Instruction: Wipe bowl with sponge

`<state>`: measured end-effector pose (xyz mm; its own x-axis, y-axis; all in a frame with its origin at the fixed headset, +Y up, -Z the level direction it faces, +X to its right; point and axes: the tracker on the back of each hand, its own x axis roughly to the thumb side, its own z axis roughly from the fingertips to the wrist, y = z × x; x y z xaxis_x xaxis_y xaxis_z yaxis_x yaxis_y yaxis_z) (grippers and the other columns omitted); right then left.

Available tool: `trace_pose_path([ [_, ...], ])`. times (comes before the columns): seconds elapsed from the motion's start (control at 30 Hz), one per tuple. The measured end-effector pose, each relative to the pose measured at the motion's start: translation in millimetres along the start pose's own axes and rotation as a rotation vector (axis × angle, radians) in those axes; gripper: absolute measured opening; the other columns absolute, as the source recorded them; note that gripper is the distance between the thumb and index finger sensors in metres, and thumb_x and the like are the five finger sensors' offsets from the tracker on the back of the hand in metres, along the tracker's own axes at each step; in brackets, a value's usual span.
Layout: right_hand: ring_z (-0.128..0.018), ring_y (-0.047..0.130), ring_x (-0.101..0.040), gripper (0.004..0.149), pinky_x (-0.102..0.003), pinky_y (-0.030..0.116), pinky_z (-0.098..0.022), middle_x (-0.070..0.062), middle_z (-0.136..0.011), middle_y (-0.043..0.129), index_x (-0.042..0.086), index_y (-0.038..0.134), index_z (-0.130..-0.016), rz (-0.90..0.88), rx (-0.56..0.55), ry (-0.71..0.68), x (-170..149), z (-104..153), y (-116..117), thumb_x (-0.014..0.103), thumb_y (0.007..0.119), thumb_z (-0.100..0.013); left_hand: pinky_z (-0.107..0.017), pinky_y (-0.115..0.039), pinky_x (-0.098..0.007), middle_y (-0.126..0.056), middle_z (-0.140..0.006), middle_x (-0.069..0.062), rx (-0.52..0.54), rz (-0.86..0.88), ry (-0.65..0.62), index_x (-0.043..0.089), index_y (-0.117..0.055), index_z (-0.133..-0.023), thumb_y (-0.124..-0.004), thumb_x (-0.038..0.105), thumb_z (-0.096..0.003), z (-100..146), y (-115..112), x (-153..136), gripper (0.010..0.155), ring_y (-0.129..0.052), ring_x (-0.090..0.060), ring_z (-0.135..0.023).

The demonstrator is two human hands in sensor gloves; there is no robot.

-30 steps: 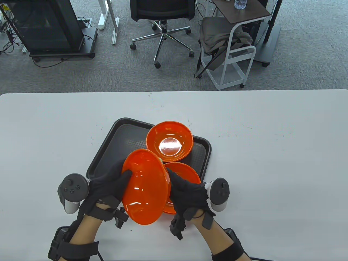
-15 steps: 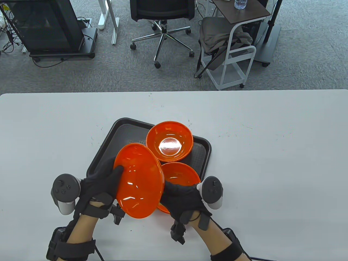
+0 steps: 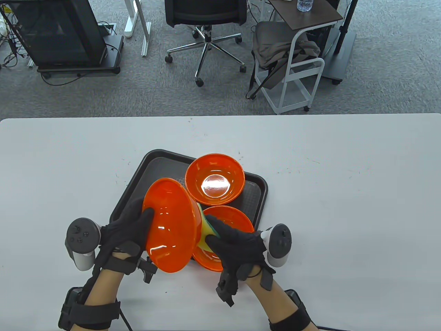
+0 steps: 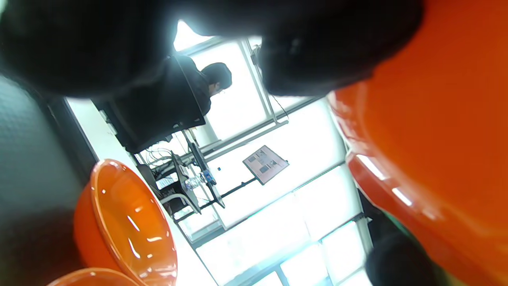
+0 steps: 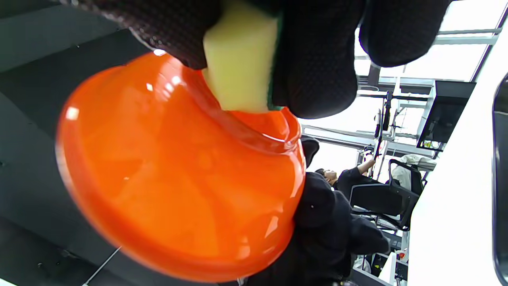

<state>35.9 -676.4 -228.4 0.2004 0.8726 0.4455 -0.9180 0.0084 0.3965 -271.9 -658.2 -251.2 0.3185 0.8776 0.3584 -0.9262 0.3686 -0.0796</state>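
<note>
Both hands work at the near edge of the tray, and I read them as follows. Left hand [image 3: 129,227] grips the held bowl [image 3: 170,226] by its rim, thumb across the orange face that points toward me, remaining fingers hidden behind it. I see this bowl lifted off the counter [image 3: 344,193] and tipped steeply on edge, above the near left part of the tray [image 3: 137,186]. Right hand [image 3: 237,246] pinches the sponge [image 3: 206,229], fingers curled round it. In the right wrist view, I see the sponge's [image 5: 238,67] yellow face touching the raised foot ring on the underside of the held bowl [image 5: 178,178], with a thin green layer along its right side.

I note two further orange bowls resting upright on the tray: the far bowl [image 3: 215,179] near the tray's far side, and the near bowl [image 3: 229,220] just beyond the right hand, partly covered by it and by the held bowl. The tray sits on the white counter, near its middle. A person in dark clothing [image 5: 349,182] appears in the background of the right wrist view.
</note>
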Motion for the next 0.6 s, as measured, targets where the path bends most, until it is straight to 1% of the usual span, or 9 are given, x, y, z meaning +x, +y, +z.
trace_pose_path([
  [0.1, -0.068, 0.096, -0.040, 0.050, -0.064, 0.071, -0.053, -0.024, -0.087, 0.086, 0.006, 0.060, -0.095, 0.008, 0.007, 0.016, -2, 1, 0, 0.031, 0.077, -0.055, -0.009, -0.094, -0.029, -0.099, -0.032, 0.010, -0.022, -0.004, -0.022, 0.013, -0.073, -0.093, -0.075, 0.050, -0.0528, 1, -11, 4, 0.055, -0.093, -0.001, 0.002],
  [0.2, -0.068, 0.095, -0.040, 0.050, -0.065, 0.070, -0.053, -0.024, -0.087, 0.086, 0.006, 0.059, -0.095, 0.004, 0.038, 0.040, -5, 1, -1, 0.030, 0.077, -0.055, -0.010, -0.094, -0.029, -0.099, -0.032, 0.009, -0.013, -0.003, -0.043, 0.013, -0.074, -0.093, -0.075, 0.050, -0.0528, 2, -11, 5, 0.054, -0.094, -0.001, 0.002],
  [0.3, -0.068, 0.095, -0.040, 0.050, -0.065, 0.070, -0.054, -0.025, -0.087, 0.085, 0.006, 0.059, -0.095, -0.006, 0.106, 0.075, -8, -1, 2, 0.030, 0.076, -0.055, -0.010, -0.094, -0.029, -0.099, -0.032, 0.009, 0.011, -0.011, -0.091, 0.013, -0.075, -0.091, -0.076, 0.050, -0.0525, 2, -10, 8, 0.054, -0.094, -0.001, 0.002],
  [0.4, -0.068, 0.095, -0.040, 0.050, -0.065, 0.070, -0.053, -0.025, -0.087, 0.085, 0.005, 0.060, -0.095, -0.023, 0.111, 0.086, -10, -1, 2, 0.030, 0.077, -0.055, -0.010, -0.094, -0.029, -0.099, -0.032, 0.009, 0.023, -0.043, -0.092, 0.013, -0.075, -0.091, -0.076, 0.050, -0.0522, 2, -8, 11, 0.054, -0.094, -0.001, 0.002],
  [0.53, -0.067, 0.095, -0.041, 0.050, -0.065, 0.070, -0.053, -0.026, -0.086, 0.086, 0.004, 0.060, -0.095, 0.018, 0.135, 0.096, -8, -2, 2, 0.030, 0.077, -0.055, -0.010, -0.094, -0.030, -0.099, -0.031, 0.008, 0.051, -0.044, -0.061, 0.012, -0.076, -0.091, -0.077, 0.050, -0.0523, 2, -2, 7, 0.054, -0.094, -0.002, 0.002],
  [0.6, -0.066, 0.096, -0.041, 0.051, -0.064, 0.071, -0.053, -0.027, -0.085, 0.086, 0.003, 0.059, -0.094, 0.068, 0.117, 0.111, -7, -2, 2, 0.030, 0.077, -0.055, -0.010, -0.094, -0.030, -0.099, -0.031, 0.008, 0.086, -0.079, -0.030, 0.012, -0.076, -0.091, -0.077, 0.050, -0.0519, 2, 4, 3, 0.054, -0.094, -0.002, 0.002],
])
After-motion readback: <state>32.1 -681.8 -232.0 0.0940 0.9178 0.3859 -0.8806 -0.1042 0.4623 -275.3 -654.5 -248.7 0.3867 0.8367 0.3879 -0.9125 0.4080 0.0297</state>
